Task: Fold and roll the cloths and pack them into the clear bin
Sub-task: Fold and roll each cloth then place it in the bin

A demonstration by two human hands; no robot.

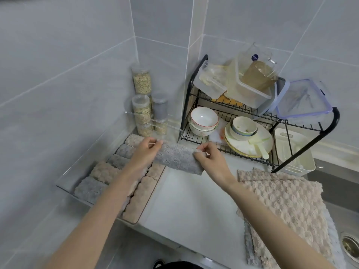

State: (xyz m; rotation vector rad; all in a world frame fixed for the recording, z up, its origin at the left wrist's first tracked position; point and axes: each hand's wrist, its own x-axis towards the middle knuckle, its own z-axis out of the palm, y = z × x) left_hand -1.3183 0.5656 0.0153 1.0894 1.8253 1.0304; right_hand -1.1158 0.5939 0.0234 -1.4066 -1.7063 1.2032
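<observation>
A: At far left of the surface [186, 200]: clear bin [66, 188], rolled cloths [101, 172] packed in rows, grey and beige.
B: State of left grip [144, 151]?
A: Above the bin, fingers pinching one end of a grey roll [176, 158].
B: And right grip [210, 159]?
A: Pinching the other end. Roll held in the air, across the bin's right wall.
B: Further right?
A: Flat beige cloths [287, 195] piled on the surface; dish rack [187, 133] behind.
</observation>
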